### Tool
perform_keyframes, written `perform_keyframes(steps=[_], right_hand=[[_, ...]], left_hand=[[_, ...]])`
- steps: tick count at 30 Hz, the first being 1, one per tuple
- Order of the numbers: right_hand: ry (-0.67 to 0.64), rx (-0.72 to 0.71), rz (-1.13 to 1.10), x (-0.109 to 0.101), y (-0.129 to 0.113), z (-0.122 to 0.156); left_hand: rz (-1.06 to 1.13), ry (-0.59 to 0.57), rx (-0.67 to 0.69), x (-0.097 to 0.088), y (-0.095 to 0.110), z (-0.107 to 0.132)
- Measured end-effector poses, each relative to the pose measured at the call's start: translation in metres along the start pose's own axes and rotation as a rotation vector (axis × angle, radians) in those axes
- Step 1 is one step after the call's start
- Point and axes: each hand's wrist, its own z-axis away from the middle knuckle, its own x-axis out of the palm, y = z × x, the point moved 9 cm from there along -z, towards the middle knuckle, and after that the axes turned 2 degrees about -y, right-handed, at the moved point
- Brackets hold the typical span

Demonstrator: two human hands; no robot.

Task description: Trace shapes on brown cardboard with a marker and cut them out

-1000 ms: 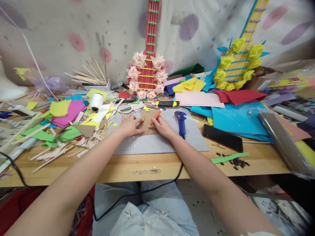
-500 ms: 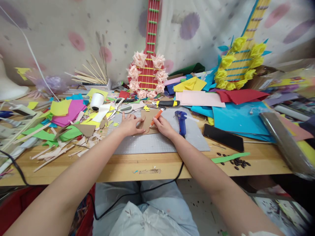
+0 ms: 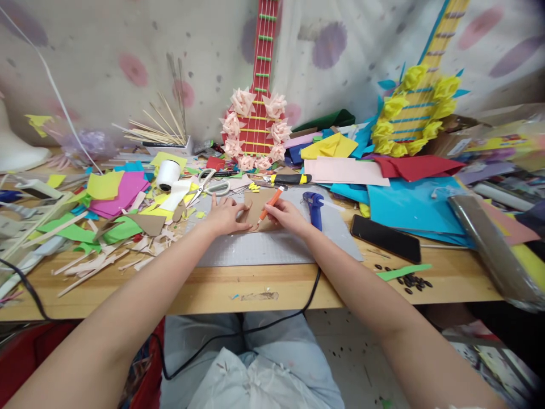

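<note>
My right hand (image 3: 284,216) is closed round an orange pen (image 3: 271,204), held slanted with its tip down on a piece of brown cardboard (image 3: 256,205). My left hand (image 3: 225,216) lies with spread fingers on the left part of that cardboard, thumb and fingertips pressing it. Beneath the cardboard is a grey cutting mat (image 3: 255,250). A blue glue gun (image 3: 314,210) lies on the mat just right of my right hand. Scissors (image 3: 208,186) with pale handles rest beyond my left hand.
Paper scraps (image 3: 114,233) crowd the left side. A phone (image 3: 385,238), coloured sheets (image 3: 413,207) and dark beads (image 3: 413,282) lie to the right. A red paper guitar (image 3: 255,130) and a yellow one (image 3: 411,113) stand behind. A black cable (image 3: 313,292) hangs over the table edge.
The pen tip has moved slightly left and toward me over the cardboard, my right hand moving with it. My left hand has stayed in place.
</note>
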Motion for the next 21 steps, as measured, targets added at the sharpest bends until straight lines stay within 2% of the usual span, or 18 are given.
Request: perform_keyframes(steps=[4,9,21], right_hand=[[0.016,0.011,-0.09,0.003,0.009,0.011],[0.031,-0.078,-0.059,0.007,0.015,0.019],[-0.05,-0.161,0.119,0.021,-0.004,0.027]], left_hand=[[-0.003,0.004,0.006,0.0,0.001,0.0],[0.004,-0.011,-0.001,0.0,0.0,0.001],[0.013,0.005,0.018,0.0,0.001,0.001]])
